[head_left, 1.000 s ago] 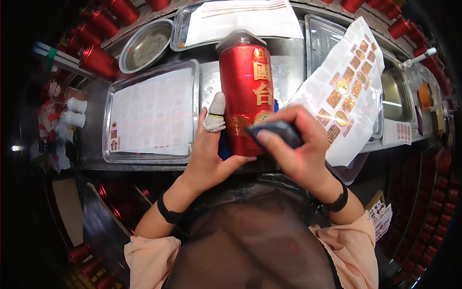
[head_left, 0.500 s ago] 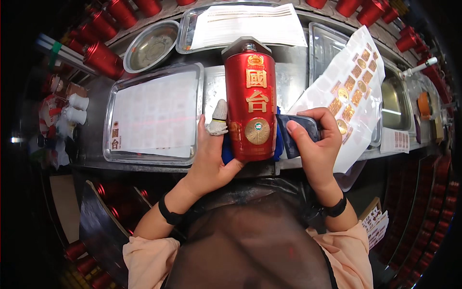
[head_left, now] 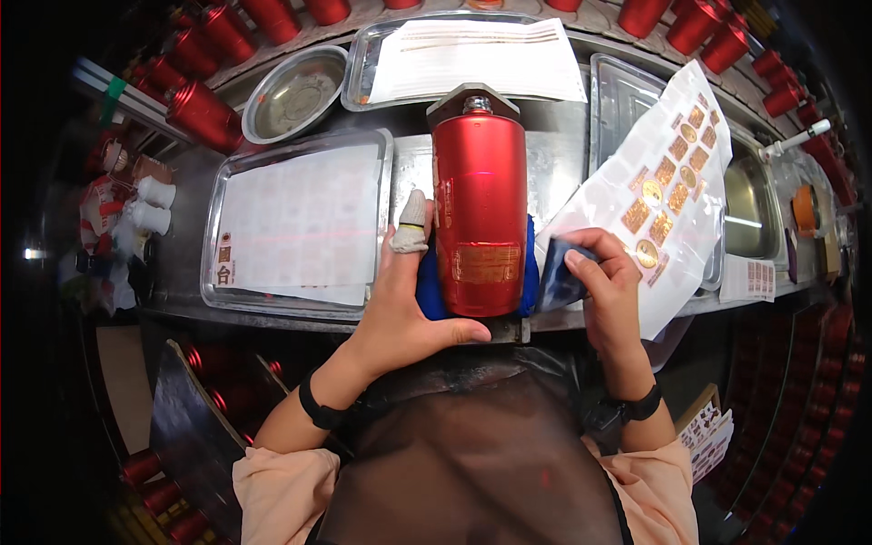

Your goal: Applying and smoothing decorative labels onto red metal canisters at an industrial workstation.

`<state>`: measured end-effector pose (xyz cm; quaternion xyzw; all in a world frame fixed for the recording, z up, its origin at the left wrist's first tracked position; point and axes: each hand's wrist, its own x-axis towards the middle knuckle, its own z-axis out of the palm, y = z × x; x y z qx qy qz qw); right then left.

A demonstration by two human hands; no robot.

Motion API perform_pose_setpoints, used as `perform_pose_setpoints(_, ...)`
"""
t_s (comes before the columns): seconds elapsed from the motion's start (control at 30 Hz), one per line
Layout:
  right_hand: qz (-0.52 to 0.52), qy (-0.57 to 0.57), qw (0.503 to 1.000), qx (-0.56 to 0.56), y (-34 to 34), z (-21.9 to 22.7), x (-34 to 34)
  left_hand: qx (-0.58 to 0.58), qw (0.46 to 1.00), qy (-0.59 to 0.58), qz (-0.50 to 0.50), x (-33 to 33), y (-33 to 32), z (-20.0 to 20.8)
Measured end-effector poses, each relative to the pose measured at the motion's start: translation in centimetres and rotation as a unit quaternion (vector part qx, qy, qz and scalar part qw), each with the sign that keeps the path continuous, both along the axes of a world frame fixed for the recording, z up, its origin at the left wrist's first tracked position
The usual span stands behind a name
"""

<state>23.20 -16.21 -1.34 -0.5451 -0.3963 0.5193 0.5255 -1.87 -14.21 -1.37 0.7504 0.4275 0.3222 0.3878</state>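
Note:
A red metallic bottle (head_left: 481, 195) lies with its open neck facing away, on a blue cloth (head_left: 429, 282) at the bench's front. A gold label panel shows low on its upper side. Along its left side is my left hand (head_left: 404, 291), a knitted cover on one fingertip. The index finger points up and the thumb stretches past the bottle's base; some fingers are hidden. To the right of the bottle, my right hand (head_left: 610, 282) pinches a dark blue flat pad (head_left: 565, 272), held apart from the bottle.
A clear tray (head_left: 389, 182) with backing sheets stands left; another tray (head_left: 350, 91) with white sheets is behind. A sticker sheet (head_left: 677, 182) with gold labels slants across the right tray. A metal bowl (head_left: 295, 95) stands back left, a sink (head_left: 758, 204) right. Red bottles (head_left: 204, 116) line the rear.
The bottle has been rolled about its length: the large gold characters and round emblem have turned from view. My left thumb has left the bottle; the pad is tilted further upright.

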Motion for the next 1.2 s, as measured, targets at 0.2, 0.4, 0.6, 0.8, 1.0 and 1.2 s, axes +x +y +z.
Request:
perform_pose_setpoints(0.2, 0.088, -0.022, 0.995, -0.045, 0.8, 0.1, -2.7, -0.179, 0.949, -0.254, 0.045, 1.9, 0.8, 0.5)
perform_pose_setpoints(0.4, 0.078, -0.094, 0.992, 0.004, 0.9, -0.3, -3.5, -0.188, 0.947, -0.249, 0.076, 2.2, 0.9, 0.2)
perform_pose_setpoints(0.6, 0.074, -0.117, 0.99, -0.005, 1.1, 0.1, -3.8, -0.174, 0.945, -0.265, 0.075, 2.6, 1.0, 0.1)
perform_pose_setpoints(0.8, 0.079, -0.074, 0.994, -0.019, 1.1, -0.1, -3.4, -0.192, 0.942, -0.264, 0.074, 2.3, 1.1, 0.1)
perform_pose_setpoints(1.0, 0.088, -0.063, 0.994, -0.019, 1.1, -0.7, -3.4, -0.191, 0.947, -0.251, 0.063, 2.0, 1.0, 0.2)
perform_pose_setpoints(1.2, 0.106, -0.106, 0.989, -0.006, 1.1, -0.5, -3.2, -0.189, 0.944, -0.266, 0.057, 1.8, 1.1, 0.0)
